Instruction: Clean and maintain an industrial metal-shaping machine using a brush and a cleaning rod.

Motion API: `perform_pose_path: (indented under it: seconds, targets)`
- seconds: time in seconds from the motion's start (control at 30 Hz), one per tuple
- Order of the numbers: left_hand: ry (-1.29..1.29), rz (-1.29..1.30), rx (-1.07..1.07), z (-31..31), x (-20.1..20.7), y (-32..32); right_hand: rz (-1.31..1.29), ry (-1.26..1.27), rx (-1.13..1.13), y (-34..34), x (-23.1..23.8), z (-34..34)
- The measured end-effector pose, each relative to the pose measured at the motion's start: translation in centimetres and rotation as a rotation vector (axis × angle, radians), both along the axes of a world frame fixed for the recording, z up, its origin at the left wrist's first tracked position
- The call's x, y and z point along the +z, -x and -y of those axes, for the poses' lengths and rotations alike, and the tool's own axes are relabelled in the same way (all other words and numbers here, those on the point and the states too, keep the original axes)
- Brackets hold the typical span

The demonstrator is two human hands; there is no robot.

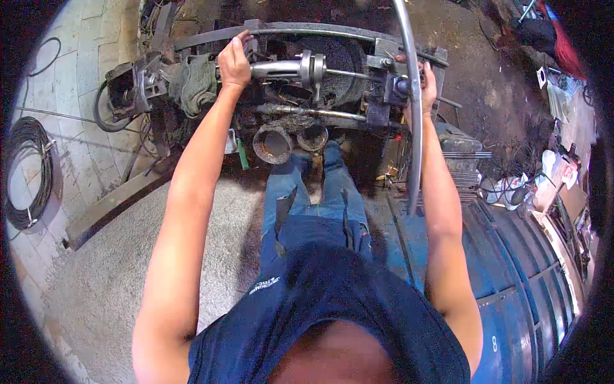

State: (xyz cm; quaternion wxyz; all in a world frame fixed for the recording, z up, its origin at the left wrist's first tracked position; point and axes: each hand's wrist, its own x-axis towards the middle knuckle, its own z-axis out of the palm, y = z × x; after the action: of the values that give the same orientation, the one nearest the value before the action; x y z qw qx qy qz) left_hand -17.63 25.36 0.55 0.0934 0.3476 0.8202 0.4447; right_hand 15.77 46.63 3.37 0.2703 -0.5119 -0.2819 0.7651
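In front of me stands a greasy lathe-like machine [320, 29] with a long dark frame. A shiny metal cylinder [278, 70] lies along it, ending in a flanged collar [313, 70], from which a thin rod [348, 74] runs right to a dark metal block [377, 96]. My left hand [234, 64] is closed at the cylinder's left end, beside a bunched grey cloth [194, 86]; what its fingers grip is hidden. My right hand [427, 89] curls around the block's right end, partly behind a long curved metal bar [412, 121]. What it grasps I cannot make out.
Two round pipe ends [273, 144] sit below the frame by my legs. A coiled black cable [29, 173] lies on the tiled floor at left, near a metal beam [118, 208]. At right are a ribbed blue sheet [511, 281] and cluttered scraps [511, 189].
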Motion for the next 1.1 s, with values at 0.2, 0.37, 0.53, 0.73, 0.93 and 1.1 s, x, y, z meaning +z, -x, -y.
perform_pose_path:
  seconds: [0.2,0.37,0.53,0.73,0.93,1.1]
  targets:
    - [-0.011,0.03,0.005,0.3,0.2,-0.2,-0.134,-0.21,0.143,0.7,0.5,0.1]
    - [-0.07,0.071,-0.006,-0.1,0.4,-0.7,-0.153,-0.324,0.254,0.5,-0.4,-0.3]
    - [-0.087,0.034,-0.018,0.6,0.3,-0.2,-0.145,-0.492,0.341,0.3,-2.3,-0.1]
    - [-0.112,-0.004,-0.007,-0.3,1.1,-0.7,-0.066,-0.599,0.452,0.8,-1.3,-0.3]
    - [-0.167,-0.054,0.004,-0.2,0.3,-0.5,-0.104,-0.512,0.419,1.5,-2.1,0.4]
    - [-0.177,-0.028,0.023,-0.3,0.5,-0.7,-0.117,-0.491,0.332,2.0,-1.7,1.3]
